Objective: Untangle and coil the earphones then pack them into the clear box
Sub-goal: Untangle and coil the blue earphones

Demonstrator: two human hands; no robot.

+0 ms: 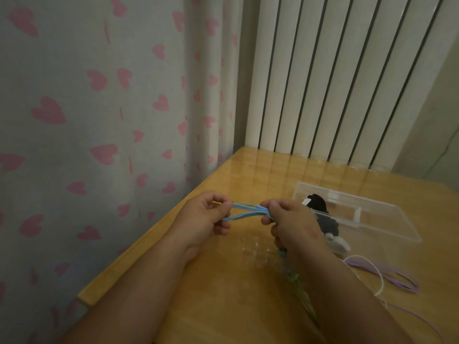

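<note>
Reached in from the bottom edge on two bare forearms, closest to the lens. Held the blue earphones (248, 211) stretched between both grips above the tabletop (248, 170) — several strands of cord bunched side by side, raised off the wood and outside the clear box (372, 220). Pinched one end in the left grip (203, 219), thumb and forefinger closed on the strands, remaining fingers curled beneath. Clamped the other end in the right grip (295, 224), fingers wrapped round the bundle, a small blue tip poking out below the fist.

Found the clear box just behind the right grip, shallow and lying flat. Noted a black-and-white item (318, 202) at its near left end, partly hidden by the hand — could not tell whether inside or only against the wall. Spotted a white piece (336, 244) just beside it, near the right wrist. Farther right, saw loops of purple cord (397, 278) and a white cord (372, 265) lying loose on the tabletop, crossing each other. Made out a faint green strand (295, 277) by the right forearm. Beyond the tabletop's left edge, took in a curtain (99, 95) printed with pink hearts; behind the far edge, a white ribbed panel (347, 70).
</note>
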